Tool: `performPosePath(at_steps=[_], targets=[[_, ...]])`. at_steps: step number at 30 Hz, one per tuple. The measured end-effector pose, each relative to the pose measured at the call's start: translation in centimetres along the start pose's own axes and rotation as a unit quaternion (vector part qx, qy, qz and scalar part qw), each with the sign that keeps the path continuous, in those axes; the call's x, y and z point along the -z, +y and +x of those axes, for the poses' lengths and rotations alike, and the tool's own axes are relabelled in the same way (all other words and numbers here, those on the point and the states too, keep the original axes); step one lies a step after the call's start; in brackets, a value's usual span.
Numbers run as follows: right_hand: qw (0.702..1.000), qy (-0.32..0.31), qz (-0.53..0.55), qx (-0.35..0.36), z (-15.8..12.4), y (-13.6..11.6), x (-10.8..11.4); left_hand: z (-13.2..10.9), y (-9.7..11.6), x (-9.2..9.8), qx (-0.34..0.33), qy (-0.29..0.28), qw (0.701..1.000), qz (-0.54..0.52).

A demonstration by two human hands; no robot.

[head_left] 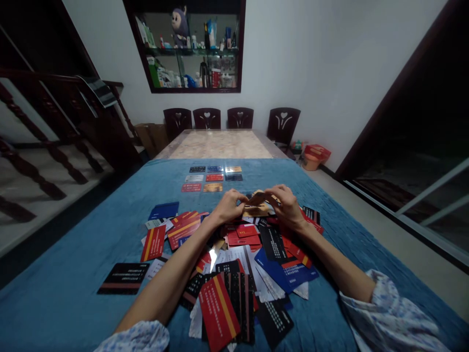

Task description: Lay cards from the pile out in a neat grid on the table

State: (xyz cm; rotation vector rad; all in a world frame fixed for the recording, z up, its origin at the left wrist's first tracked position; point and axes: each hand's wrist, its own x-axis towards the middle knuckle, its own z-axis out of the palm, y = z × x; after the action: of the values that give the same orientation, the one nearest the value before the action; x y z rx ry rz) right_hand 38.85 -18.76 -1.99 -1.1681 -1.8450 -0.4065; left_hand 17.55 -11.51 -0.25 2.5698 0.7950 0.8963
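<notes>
A gold card [256, 197] is up in the air between the two hands, just over the far edge of a big messy pile of cards [245, 240]. The left hand [230, 205] is pinched on one end of it, and the right hand [286, 208] is pinched on the other end, likely because two ends held at once keep a thin card from tipping. More gold shows right under it, but the hands hide too much to tell how many cards are there. The pile lies close to the person, maybe so that both hands can reach it with bent arms. Its cards are red, black, blue and white, and they lie over each other every which way (one black card [123, 278] sticks out far to the left). Past the hands, eight cards sit in neat rows [214, 178], three, three and two, with small gaps, so each one shows whole. A soft blue cloth [73, 274] lies under all of them, perhaps to stop them sliding on the hard table [220, 143], whose far end shows by the chairs [207, 119]
</notes>
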Motion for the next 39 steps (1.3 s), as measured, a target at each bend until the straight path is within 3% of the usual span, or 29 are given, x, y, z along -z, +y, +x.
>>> performPosePath(at_steps=[9,14,19,31,39], targets=[[0.988,-0.037,-0.120,0.091,1.2,-1.5,0.9,0.2,2.4,0.8,-0.059,0.070,0.993,-0.073],[0.989,-0.087,-0.104,0.062,1.4,-1.9,0.9,0.3,2.6,0.9,-0.043,0.072,0.995,-0.062],[0.993,-0.077,-0.085,0.035,1.0,-1.9,0.4,0.2,2.4,1.0,-0.033,0.061,0.996,-0.053],[0.989,-0.137,0.012,-0.049,-0.7,-0.2,-0.9,0.2,0.5,0.6,0.073,0.054,0.992,-0.083],[0.990,-0.136,-0.001,-0.034,-0.6,0.0,-0.6,0.1,0.1,0.4,0.063,0.018,0.997,-0.040]])
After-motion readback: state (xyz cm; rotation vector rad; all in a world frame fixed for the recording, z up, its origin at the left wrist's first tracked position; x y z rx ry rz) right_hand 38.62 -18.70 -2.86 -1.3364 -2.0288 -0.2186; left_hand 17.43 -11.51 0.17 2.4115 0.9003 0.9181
